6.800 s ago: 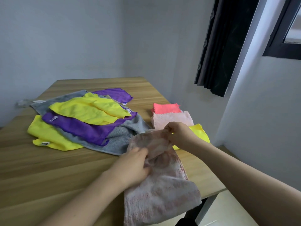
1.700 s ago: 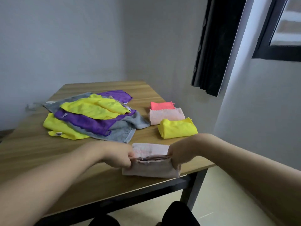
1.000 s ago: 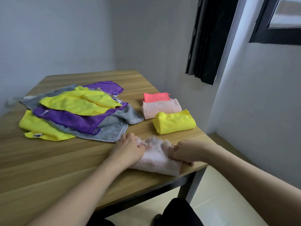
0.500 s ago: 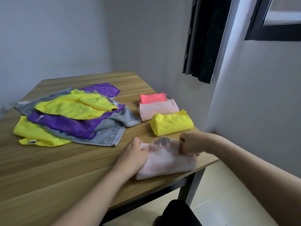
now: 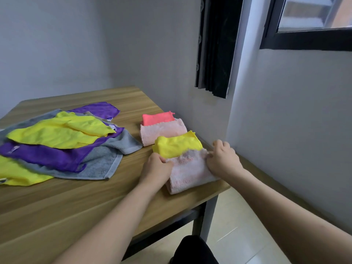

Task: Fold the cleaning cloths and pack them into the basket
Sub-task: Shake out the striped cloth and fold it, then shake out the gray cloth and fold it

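Pale pink terry, folded into a thick pad, sits at the near right corner of the wooden table [image 5: 57, 202], and that pink cloth [image 5: 188, 172] has both hands on it: the left hand [image 5: 155, 171] clamps its left end, fingers curled round the edge in a firm grip, while the right hand [image 5: 222, 161] pinches the far right corner, fingers bent over the fluffy hem. The far edge of the cloth touches the folded yellow cloth [image 5: 177, 146] just behind it. Behind that lies a folded light pink cloth [image 5: 162, 131], and behind that again a folded coral cloth [image 5: 158, 118], the three set in a neat row along the table's right side, close to the wall. Over on the left, well apart from the hands, spreads a loose heap: a grey towel [image 5: 99, 164] at the bottom, a purple cloth [image 5: 47, 157] across it, a yellow sheet [image 5: 57, 133] on top. A dark curtain [image 5: 215, 44] hangs by the window
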A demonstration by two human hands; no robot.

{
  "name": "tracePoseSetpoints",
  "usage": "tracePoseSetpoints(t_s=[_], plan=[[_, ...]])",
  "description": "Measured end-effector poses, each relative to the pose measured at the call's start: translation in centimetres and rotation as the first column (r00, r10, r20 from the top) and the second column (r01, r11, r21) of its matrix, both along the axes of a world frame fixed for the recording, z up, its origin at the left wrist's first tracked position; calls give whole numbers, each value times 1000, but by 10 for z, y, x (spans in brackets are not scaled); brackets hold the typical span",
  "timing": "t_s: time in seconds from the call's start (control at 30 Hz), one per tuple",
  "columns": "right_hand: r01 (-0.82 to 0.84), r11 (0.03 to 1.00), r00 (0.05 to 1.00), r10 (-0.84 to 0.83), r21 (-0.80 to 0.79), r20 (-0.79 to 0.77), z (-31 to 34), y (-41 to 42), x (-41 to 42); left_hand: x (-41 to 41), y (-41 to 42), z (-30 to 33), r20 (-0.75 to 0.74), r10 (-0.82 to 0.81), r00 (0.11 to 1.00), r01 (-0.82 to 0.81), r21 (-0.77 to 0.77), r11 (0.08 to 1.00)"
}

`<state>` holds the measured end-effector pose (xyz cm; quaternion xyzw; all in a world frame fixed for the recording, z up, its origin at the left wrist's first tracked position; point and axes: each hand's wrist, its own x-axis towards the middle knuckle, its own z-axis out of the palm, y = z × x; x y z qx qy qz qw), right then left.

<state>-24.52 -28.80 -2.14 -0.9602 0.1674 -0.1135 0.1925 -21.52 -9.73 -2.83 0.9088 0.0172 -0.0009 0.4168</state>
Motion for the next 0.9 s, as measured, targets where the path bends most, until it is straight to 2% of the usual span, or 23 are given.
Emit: tracePoseSetpoints(t_s=[0.1,0.17,0.27,0.4,0.53,0.63,0.77,0.9], plan=[[-16,990,976,46,-139,213,13,14,0,5,18,8,24,16,1000,-16,-9,1000],[-113,978,926,167,-176,338,21,31,4,7,41,12,54,34,998,-34,0,999],[-280,937,842,344,-209,416,28,70,14,14,89,11,126,75,989,-87,98,991],[-533,821,744,570,-205,349,22,134,31,22,158,1,207,129,970,-165,164,973],[-633,760,727,650,-149,222,4,182,51,31,198,-13,289,2,957,-83,267,960],[-618,783,773,622,-72,122,-11,203,62,36,202,-23,225,-57,973,-48,435,899],[-496,865,861,501,-73,87,-35,211,68,40,201,-35,311,-110,944,-81,543,836],[-450,893,878,447,-25,171,-42,211,74,48,209,-39,417,-175,892,-99,558,824]])
